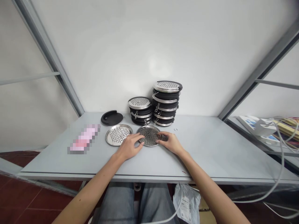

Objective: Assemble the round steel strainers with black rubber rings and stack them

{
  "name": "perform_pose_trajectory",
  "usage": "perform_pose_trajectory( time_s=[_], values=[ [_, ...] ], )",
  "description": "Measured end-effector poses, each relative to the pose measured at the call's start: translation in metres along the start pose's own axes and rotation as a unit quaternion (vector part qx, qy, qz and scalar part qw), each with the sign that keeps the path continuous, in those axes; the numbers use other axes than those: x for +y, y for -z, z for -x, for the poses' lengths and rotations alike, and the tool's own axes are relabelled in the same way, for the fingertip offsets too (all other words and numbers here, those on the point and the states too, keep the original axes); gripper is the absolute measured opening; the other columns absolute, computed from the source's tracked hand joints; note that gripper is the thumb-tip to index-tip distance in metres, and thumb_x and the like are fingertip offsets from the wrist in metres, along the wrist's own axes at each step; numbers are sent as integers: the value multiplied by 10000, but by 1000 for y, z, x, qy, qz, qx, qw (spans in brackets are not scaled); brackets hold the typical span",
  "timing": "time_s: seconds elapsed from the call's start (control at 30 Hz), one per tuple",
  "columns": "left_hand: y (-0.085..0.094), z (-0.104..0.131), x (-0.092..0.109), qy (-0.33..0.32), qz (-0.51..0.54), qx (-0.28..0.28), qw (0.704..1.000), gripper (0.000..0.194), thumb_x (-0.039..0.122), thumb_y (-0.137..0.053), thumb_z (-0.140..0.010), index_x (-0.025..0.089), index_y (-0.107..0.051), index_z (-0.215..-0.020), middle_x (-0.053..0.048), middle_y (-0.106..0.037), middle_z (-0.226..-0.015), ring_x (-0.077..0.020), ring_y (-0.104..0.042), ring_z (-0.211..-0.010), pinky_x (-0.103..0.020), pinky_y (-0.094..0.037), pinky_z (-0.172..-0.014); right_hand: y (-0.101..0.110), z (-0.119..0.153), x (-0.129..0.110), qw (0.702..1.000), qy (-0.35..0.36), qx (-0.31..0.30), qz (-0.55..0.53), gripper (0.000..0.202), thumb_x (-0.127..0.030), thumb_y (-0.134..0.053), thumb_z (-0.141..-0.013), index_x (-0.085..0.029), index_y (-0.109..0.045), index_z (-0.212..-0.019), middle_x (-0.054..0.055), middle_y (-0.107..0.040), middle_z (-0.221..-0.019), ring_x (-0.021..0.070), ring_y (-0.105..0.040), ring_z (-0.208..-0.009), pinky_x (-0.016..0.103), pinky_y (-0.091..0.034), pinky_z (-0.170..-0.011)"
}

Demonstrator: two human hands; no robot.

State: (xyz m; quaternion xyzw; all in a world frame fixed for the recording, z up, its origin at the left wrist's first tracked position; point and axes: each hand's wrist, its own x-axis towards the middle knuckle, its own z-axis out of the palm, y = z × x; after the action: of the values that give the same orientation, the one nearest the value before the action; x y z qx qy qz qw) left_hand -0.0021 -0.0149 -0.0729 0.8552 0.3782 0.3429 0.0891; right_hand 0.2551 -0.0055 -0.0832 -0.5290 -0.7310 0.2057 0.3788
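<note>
A round metal grater plate [149,138] with a dark, finely textured face lies on the table in front of me. My left hand [130,145] has its thumb and fingers at the plate's left rim. At the right rim, my right hand [170,142] pinches the edge between thumb and fingers. Just left of my left hand rests a second round grater plate [116,135], shiny, with rows of raised slots. Behind it is a black round holder [112,118] with a raised curved edge.
Behind the plates stand a shorter stack [140,109] and a taller stack [166,102] of black holders and metal grater plates with wire clips. A small metal ring [175,129] lies to the right. A blurred pink item [84,139] is at left; a white cable [282,155] hangs at right.
</note>
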Motion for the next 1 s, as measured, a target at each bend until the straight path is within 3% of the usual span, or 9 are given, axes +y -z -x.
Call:
perform_pose_trajectory(
  time_s=[0.37,0.63,1.0],
  values=[
    [1,0,-1,18,-49,6,999,248,244,-566,-880,206,-696,-1088,-79,-704,-1126,-271,-611,-1155,-481,-466,-1034,-1,1,2,998,45,-30,39,335,-380,-672,-806,-202,-706,-1087,126,-624,-1267,296,-571,-1179,472,-413,-1041],
    [2,0,1,49,-87,-34,994,316,302,-558,-884,193,-687,-1151,-136,-611,-1287,-293,-565,-1212,-462,-471,-1026,-6,1,3,992,67,-31,105,305,-289,-485,-921,-206,-708,-1110,119,-640,-1237,286,-566,-1162,471,-419,-1019],
    [0,1,-3,32,-87,-38,995,292,272,-518,-911,177,-690,-1127,-141,-610,-1284,-275,-574,-1200,-435,-474,-1022,-5,2,-2,989,85,-26,116,287,-246,-492,-901,-201,-697,-1097,112,-657,-1187,269,-579,-1114,447,-440,-986]
  ],
)
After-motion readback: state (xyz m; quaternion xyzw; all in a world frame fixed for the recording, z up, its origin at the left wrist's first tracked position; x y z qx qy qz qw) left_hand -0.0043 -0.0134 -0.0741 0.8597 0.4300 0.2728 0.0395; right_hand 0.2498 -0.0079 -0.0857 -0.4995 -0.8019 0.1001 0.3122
